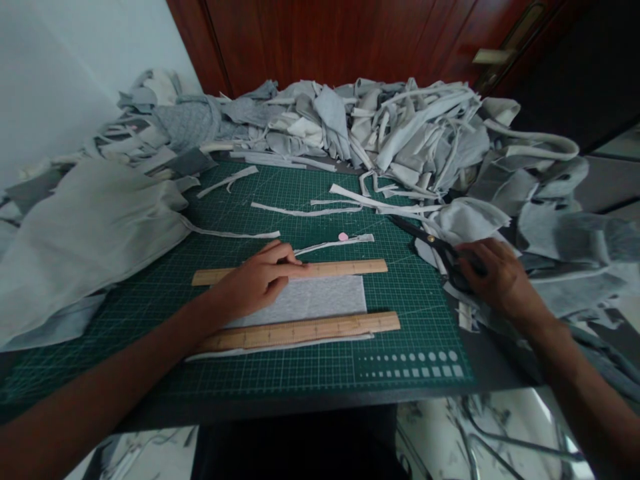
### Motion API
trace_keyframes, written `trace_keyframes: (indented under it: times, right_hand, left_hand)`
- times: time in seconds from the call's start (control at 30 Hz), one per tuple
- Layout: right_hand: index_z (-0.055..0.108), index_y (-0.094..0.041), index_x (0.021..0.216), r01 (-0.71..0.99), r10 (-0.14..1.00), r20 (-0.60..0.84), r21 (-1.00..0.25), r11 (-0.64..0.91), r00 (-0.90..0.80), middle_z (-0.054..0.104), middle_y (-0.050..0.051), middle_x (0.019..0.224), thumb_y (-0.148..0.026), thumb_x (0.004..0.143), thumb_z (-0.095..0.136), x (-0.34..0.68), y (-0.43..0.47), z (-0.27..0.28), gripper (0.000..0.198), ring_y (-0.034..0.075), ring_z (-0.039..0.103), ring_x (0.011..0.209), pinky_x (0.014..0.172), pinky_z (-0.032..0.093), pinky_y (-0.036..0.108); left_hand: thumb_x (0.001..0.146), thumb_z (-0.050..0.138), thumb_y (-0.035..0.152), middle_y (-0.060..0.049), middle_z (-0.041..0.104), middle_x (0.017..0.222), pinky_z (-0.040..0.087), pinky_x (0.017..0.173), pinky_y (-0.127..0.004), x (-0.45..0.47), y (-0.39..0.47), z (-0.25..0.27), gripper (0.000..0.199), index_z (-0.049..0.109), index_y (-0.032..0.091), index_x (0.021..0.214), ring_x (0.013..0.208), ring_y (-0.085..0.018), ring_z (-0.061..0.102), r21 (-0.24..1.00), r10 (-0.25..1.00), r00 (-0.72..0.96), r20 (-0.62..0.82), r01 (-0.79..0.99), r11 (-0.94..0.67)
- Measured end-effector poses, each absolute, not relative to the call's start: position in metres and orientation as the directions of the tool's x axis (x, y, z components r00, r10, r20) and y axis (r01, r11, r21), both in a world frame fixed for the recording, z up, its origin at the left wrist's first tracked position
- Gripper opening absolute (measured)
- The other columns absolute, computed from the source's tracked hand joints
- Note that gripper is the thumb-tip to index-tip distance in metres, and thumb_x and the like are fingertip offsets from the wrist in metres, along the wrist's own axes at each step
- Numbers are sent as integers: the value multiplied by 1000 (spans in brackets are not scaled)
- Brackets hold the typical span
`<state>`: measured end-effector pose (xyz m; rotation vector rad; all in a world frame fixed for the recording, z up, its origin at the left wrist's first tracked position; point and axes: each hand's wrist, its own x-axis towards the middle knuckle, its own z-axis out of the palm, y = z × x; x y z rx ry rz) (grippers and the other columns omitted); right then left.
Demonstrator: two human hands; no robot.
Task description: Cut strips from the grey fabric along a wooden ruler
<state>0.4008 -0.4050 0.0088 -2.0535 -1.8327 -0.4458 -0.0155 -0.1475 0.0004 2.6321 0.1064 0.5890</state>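
My left hand (265,273) is closed at the upper wooden ruler (345,268), fingers curled over it and pressed down. Below that ruler lies a flat grey fabric piece (325,299). A second wooden ruler (320,329) runs along the fabric's near edge, with a thin fabric strip just beneath it. Off to the right, my right hand (495,272) is closed around the handles of black scissors (431,239). Their blades point up and left over the mat, beside pale fabric scraps. A narrow cut strip (335,244) lies just beyond the upper ruler, near a small pink dot (343,237).
A green cutting mat (415,307) covers much of the table. Heaped grey and white scraps (330,120) line the back and the right side. A large pale cloth (95,233) lies at left. Behind stands a reddish wooden door (340,43). Metal tubing (520,437) shows below right.
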Motion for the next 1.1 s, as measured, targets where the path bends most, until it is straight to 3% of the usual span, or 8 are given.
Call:
trace_keyframes:
  times: [0.17, 0.4, 0.6, 0.87, 0.97, 1.1]
  right_hand:
    - [68, -21, 105, 989, 907, 394, -59, -136, 148, 73, 13, 92, -30, 97, 56, 400, -411, 9, 16, 33, 71, 84, 78, 62, 49]
    - [69, -18, 112, 989, 943, 299, -66, -135, 149, 76, 16, 102, -32, 94, 49, 403, -413, 4, 31, 34, 75, 87, 80, 63, 51]
    - [69, -18, 110, 983, 967, 192, -103, -152, 170, 76, 18, 105, -37, 85, 58, 412, -411, 11, 34, 36, 75, 89, 81, 63, 51]
    - [73, -24, 100, 925, 925, 56, -84, -370, 375, 78, 14, 92, -54, 78, 71, 432, -421, 54, 37, 33, 74, 77, 68, 58, 42]
    - [74, -25, 104, 914, 922, 31, -147, -377, 385, 77, 15, 98, -62, 74, 77, 455, -440, 74, 48, 32, 74, 79, 68, 59, 42]
    - [79, -33, 106, 883, 937, -150, -316, -348, 315, 78, 17, 108, -79, 73, 75, 480, -456, 95, 57, 34, 75, 92, 73, 62, 43]
  left_hand:
    - [98, 43, -2, -6, 66, 108, 51, 93, -33, -15, -143, -2, 53, 75, 26, 131, 103, -19, 60, 444, 164, 910, 380, -24, -896]
    - [100, 45, 3, -5, 66, 106, 51, 92, -32, -16, -140, -1, 53, 72, 30, 137, 99, -19, 59, 438, 172, 914, 367, -8, -899]
    - [99, 44, 2, -4, 67, 104, 51, 90, -30, -17, -137, 0, 52, 73, 27, 134, 96, -17, 61, 467, 184, 917, 355, -4, -884]
    - [96, 44, -2, -5, 68, 106, 51, 94, -33, -15, -138, -3, 51, 78, 25, 124, 100, -18, 62, 452, 147, 919, 366, -38, -891]
    - [95, 44, -2, -5, 67, 106, 51, 93, -31, -15, -139, -3, 52, 78, 24, 124, 101, -18, 62, 466, 172, 919, 355, -14, -885]
    - [95, 45, -1, -5, 67, 106, 51, 94, -31, -13, -142, 0, 51, 78, 26, 125, 101, -18, 62, 477, 191, 919, 346, 3, -879]
